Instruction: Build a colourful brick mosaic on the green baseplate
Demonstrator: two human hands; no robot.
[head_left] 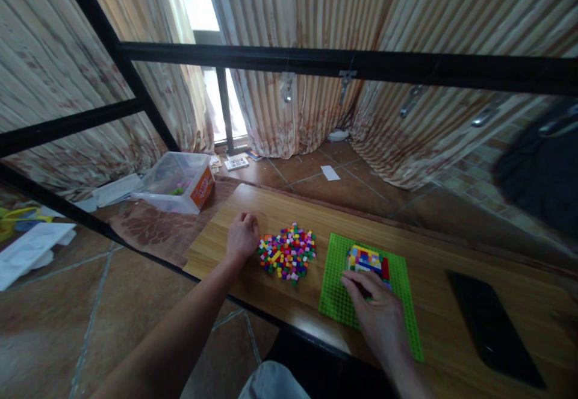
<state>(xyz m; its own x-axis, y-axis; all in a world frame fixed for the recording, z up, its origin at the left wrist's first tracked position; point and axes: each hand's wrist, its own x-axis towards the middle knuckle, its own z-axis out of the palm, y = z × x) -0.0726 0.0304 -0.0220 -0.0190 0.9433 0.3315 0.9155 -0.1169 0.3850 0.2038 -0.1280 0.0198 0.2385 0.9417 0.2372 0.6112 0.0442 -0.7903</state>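
A green studded baseplate [338, 290] lies on the wooden table [280, 206]. A small block of stacked coloured bricks [366, 259] stands on its far part. My right hand [377, 312] rests on the baseplate just in front of that block, fingers curled and fingertips pressed close together near its base; what they pinch is hidden. A pile of small loose coloured bricks [288, 251] lies left of the baseplate. My left hand [242, 236] sits curled in a loose fist on the table, touching the pile's left edge.
A dark flat phone or tablet [490, 327] lies at the table's right. On the floor beyond are a clear plastic box [178, 182], papers [329, 173] and cards. A black metal frame bar [343, 62] crosses the view before striped curtains.
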